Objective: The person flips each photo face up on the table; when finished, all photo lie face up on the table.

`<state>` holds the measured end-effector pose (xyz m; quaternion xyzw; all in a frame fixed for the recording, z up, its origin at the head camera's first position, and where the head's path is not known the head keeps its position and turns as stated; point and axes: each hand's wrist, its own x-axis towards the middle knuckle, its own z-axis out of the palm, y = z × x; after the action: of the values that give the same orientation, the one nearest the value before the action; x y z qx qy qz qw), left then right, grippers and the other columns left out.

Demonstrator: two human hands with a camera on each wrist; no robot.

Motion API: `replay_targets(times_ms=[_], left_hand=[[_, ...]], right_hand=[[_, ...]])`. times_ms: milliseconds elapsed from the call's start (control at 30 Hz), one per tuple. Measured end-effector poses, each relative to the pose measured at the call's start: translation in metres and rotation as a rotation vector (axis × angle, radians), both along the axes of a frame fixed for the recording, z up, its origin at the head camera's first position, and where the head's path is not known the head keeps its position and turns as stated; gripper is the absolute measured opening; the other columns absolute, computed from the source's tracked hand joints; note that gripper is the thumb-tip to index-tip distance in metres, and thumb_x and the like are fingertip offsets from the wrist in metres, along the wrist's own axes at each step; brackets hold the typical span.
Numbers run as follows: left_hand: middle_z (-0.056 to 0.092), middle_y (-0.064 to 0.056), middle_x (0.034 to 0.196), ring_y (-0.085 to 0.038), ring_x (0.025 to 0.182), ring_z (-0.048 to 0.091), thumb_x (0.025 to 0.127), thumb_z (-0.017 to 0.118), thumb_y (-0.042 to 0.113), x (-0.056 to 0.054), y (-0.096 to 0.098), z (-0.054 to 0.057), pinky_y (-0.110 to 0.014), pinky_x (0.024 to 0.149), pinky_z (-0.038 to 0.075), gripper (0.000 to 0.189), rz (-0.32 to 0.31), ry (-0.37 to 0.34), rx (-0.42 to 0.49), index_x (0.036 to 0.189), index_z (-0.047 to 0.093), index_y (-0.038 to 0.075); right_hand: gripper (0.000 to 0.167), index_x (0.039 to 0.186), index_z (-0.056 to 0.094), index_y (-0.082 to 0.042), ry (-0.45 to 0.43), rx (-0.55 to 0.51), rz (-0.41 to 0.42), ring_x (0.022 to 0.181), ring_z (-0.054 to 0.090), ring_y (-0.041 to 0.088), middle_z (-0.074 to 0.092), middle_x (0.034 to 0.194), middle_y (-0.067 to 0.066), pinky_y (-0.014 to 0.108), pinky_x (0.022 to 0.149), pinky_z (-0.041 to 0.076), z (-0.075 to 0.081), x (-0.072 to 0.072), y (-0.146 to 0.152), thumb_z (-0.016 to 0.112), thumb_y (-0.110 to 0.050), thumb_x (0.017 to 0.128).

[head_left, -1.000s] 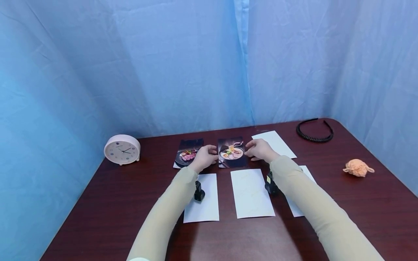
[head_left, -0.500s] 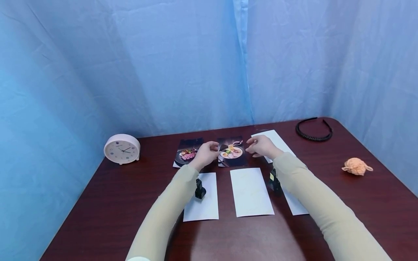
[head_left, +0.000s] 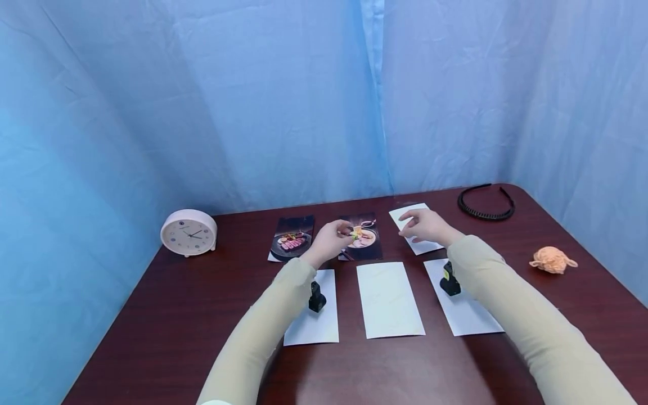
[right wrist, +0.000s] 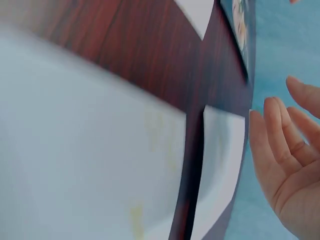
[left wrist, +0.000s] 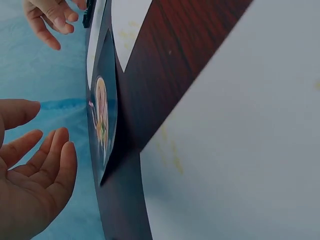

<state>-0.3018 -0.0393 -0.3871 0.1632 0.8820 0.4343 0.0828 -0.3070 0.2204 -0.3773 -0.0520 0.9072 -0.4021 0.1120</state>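
My left hand (head_left: 331, 242) hovers over the left edge of a photo card of a noodle bowl (head_left: 365, 239), fingers loosely bent and holding nothing. In the left wrist view that hand (left wrist: 37, 175) is apart from the bowl card (left wrist: 105, 110), whose edges curl up. To its left lies a photo card of sliced meat on a dark plate (head_left: 292, 242). My right hand (head_left: 429, 226) is above a blank white card (head_left: 422, 247) at the back right. Its fingers (right wrist: 275, 130) are spread from the thumb, with nothing between them.
Three white cards lie in a front row: left (head_left: 324, 323), middle (head_left: 390, 301) and right (head_left: 473, 315). A round clock (head_left: 189, 232) stands at the back left. A black headband (head_left: 486, 214) and an orange scrunchie-like bundle (head_left: 552, 260) are on the right. Blue curtains (head_left: 283, 101) hang behind the table.
My right hand has left the bowl card's right edge and moved right, over the blank back card. My left hand has shifted slightly right, overlapping the bowl card's left side.
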Motion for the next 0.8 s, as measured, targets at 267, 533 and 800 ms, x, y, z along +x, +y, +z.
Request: replay_targets(times_ms=[267, 533, 800], left_hand=[[0.059, -0.016, 0.123, -0.026, 0.108, 0.059, 0.093, 0.058, 0.011, 0.006, 0.016, 0.001, -0.035, 0.086, 0.052, 0.042, -0.012, 0.025, -0.020, 0.133, 0.051, 0.002], [0.057, -0.017, 0.127, -0.026, 0.112, 0.059, 0.093, 0.057, 0.011, 0.009, 0.038, 0.000, -0.034, 0.092, 0.049, 0.044, -0.040, 0.115, -0.026, 0.136, 0.049, 0.002], [0.052, -0.012, 0.134, -0.025, 0.120, 0.053, 0.095, 0.057, 0.020, 0.014, 0.064, 0.004, -0.034, 0.099, 0.044, 0.051, -0.077, 0.100, -0.138, 0.142, 0.041, 0.008]], right_hand=[[0.045, 0.127, 0.054, 0.005, 0.152, 0.133, 0.064, 0.090, 0.063, 0.027, 0.067, 0.099, 0.017, 0.039, 0.080, 0.050, -0.007, -0.001, 0.029, 0.066, -0.013, 0.087], [0.062, 0.129, 0.051, 0.004, 0.201, 0.292, 0.159, 0.115, 0.050, 0.044, 0.056, 0.121, 0.029, 0.056, 0.096, 0.040, -0.007, 0.002, 0.052, 0.075, -0.023, 0.079], [0.078, 0.133, 0.046, 0.006, 0.169, 0.421, 0.192, 0.126, 0.036, 0.050, 0.042, 0.136, 0.033, 0.061, 0.103, 0.032, -0.010, 0.005, 0.069, 0.081, -0.030, 0.073]])
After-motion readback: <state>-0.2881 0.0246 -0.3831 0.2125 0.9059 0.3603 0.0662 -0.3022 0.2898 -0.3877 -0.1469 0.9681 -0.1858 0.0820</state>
